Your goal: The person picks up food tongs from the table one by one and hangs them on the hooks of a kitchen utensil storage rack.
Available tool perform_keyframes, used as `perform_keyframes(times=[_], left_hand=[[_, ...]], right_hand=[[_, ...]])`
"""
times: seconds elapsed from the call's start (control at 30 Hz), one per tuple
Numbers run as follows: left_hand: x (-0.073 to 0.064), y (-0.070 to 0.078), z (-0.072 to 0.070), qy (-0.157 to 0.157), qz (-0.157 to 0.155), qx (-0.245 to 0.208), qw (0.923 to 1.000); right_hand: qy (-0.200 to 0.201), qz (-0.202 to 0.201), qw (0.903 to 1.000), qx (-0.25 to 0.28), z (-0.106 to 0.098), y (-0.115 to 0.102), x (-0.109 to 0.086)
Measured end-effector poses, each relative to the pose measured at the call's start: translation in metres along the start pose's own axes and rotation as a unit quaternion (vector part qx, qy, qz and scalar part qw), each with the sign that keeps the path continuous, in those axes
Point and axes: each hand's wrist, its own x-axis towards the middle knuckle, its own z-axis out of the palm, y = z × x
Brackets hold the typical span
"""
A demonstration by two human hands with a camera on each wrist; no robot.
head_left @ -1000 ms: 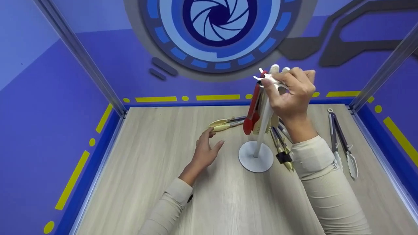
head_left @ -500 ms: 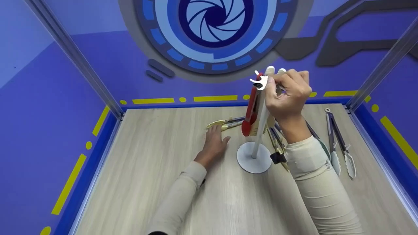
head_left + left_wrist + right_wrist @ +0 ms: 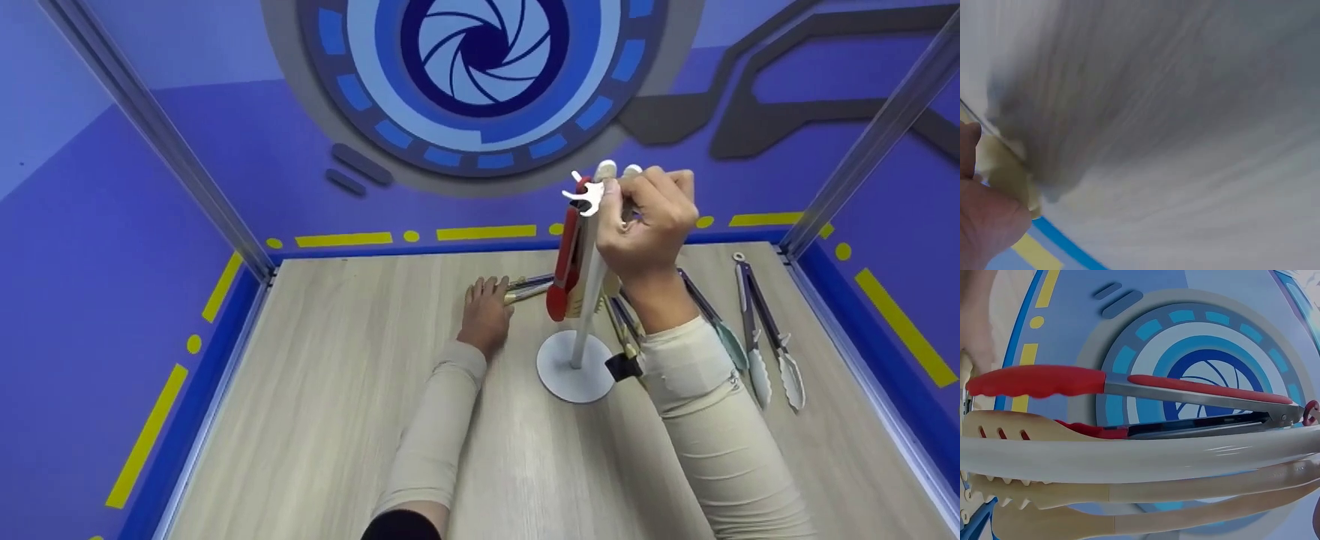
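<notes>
My left hand (image 3: 487, 315) holds gold-headed tongs (image 3: 531, 291) at their heads, on the table left of the white utensil stand. In the left wrist view a pale yellow tong head (image 3: 1008, 174) shows between thumb and finger. With curled fingers, my right hand (image 3: 651, 225) grips the stand's hooked white top (image 3: 592, 196). Red tongs (image 3: 566, 244) hang from one hook. The right wrist view has the same red tongs (image 3: 1039, 381) beside the stand's post (image 3: 1129, 460), with a wooden slotted turner (image 3: 1022, 423) and a pasta server (image 3: 1061, 494) hanging close by.
The stand's round base (image 3: 559, 367) rests on the wooden table (image 3: 315, 390). To its right lie more gold tongs (image 3: 619, 322), green-tipped tongs (image 3: 727, 337) and white-tipped tongs (image 3: 761, 307). A blue wall (image 3: 225, 172) closes off the back.
My left hand has reached forward and come down over the gold tongs' heads, taking hold of them. The right hand keeps its grip on the stand's top. The whole view has shifted slightly.
</notes>
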Motion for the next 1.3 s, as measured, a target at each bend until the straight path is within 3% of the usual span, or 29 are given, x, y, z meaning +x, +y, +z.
perform_keyframes(times=[0.2, 0.37, 0.57, 0.7, 0.93, 1.07, 1.3], left_hand=[[0.002, -0.002, 0.013, 0.042, -0.019, 0.004, 0.9989], [0.005, -0.001, 0.017, 0.055, -0.044, 0.01, 0.9975], [0.001, 0.004, 0.022, 0.099, -0.037, 0.048, 0.9933], [0.0, 0.004, 0.022, 0.104, -0.044, 0.052, 0.9923], [-0.007, 0.01, 0.02, 0.144, -0.033, 0.139, 0.9793], [-0.014, 0.013, 0.014, 0.132, -0.016, 0.177, 0.9752], [-0.028, 0.002, 0.0, 0.068, 0.003, 0.149, 0.9864]], right_hand=[[0.009, 0.003, 0.9999, 0.003, 0.002, -0.001, 0.0], [0.018, 0.002, 0.9998, 0.004, 0.002, -0.002, 0.001], [0.027, 0.007, 0.9996, 0.003, 0.002, -0.001, 0.002], [0.026, 0.01, 0.9996, 0.005, 0.003, -0.001, 0.001], [0.021, 0.02, 0.9995, 0.007, 0.003, -0.002, 0.0], [0.018, 0.029, 0.9994, 0.01, 0.002, -0.002, -0.001], [0.015, 0.032, 0.9993, 0.011, 0.001, -0.002, -0.002]])
